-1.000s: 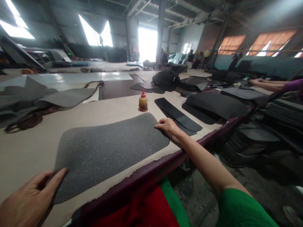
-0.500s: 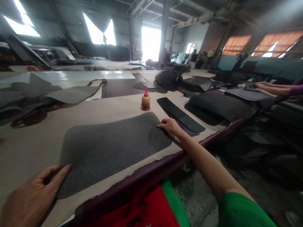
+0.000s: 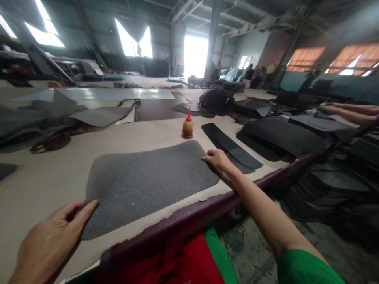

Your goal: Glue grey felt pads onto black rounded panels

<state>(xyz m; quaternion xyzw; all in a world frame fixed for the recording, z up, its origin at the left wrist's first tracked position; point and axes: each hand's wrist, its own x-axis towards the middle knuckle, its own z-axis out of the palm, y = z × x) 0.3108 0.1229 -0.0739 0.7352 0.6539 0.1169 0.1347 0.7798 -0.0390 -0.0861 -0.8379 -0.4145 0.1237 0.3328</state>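
Note:
A dark grey speckled mat (image 3: 148, 183) with rounded corners lies flat on the paper-covered table (image 3: 53, 173). My left hand (image 3: 50, 240) rests at its near left corner, fingers spread and touching the mat's edge. At the far right corner my right hand (image 3: 216, 158) presses its fingertips on the mat's edge, arm stretched out. Neither hand grips anything. A small glue bottle (image 3: 187, 127) with a red nozzle stands upright just beyond the mat.
Black strips (image 3: 231, 148) lie right of the mat, with a stack of dark mats (image 3: 281, 136) further right. Grey sheets (image 3: 97, 115) sit at the back left. Another person's arms (image 3: 352, 112) reach in at far right. The table's maroon edge (image 3: 207, 209) runs along the front.
The view has shifted slightly, so everything sits a little further right in the frame. Both hands stay on the same corners of the mat.

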